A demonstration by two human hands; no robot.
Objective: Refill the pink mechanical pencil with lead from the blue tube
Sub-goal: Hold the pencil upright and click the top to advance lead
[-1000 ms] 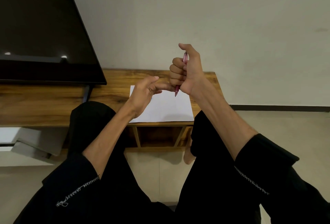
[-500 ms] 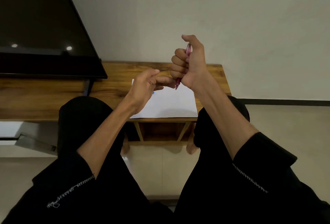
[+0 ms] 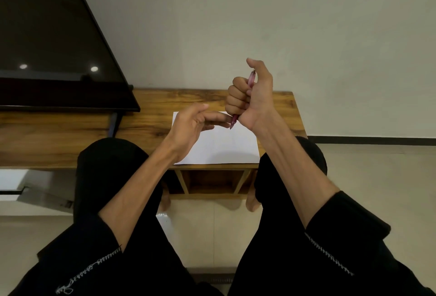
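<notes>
Just right of centre frame, the right hand is gripping the one slim pink plastic mechanical pencil in a closed fist, tip down, thumb raised beside its top end. The left hand is reaching loosely curled fingers toward the tip; whether they are holding lead I cannot tell. Beyond both hands, one white paper sheet is lying on the wooden tabletop; no blue tube is showing, so the refill is probably nearing its end.

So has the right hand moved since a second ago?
No, barely. The right hand still grips the pink pencil upright, its tip over the same far part of the white paper.
</notes>
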